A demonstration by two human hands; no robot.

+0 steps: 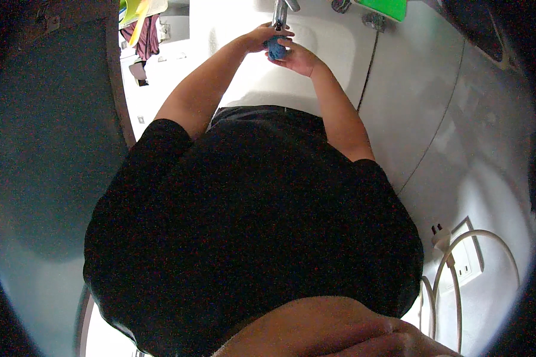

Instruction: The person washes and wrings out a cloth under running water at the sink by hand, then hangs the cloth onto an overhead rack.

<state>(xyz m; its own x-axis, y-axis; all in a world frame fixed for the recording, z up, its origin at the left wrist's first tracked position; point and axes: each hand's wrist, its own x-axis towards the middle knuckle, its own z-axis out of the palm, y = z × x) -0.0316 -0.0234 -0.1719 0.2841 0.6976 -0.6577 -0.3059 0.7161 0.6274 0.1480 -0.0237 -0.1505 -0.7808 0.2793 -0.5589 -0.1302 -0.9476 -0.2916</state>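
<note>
Under the chrome faucet, my two hands meet over a white sink. Between them is a small, rounded blue thing; its exact kind is too small to tell. My right hand is closed around its right side, with the thumb and fingers on it. On the other side, my left hand reaches in close below the spout, its fingers bent against the blue thing's upper part. Part of the blue thing is hidden by my fingers. Whether water runs is not visible.
A blue-grey door panel stands along the left. To the right, a pale wall carries a socket with a plug and looping white cables. A green tray-like thing is at the top right; a dark purple cloth hangs top left.
</note>
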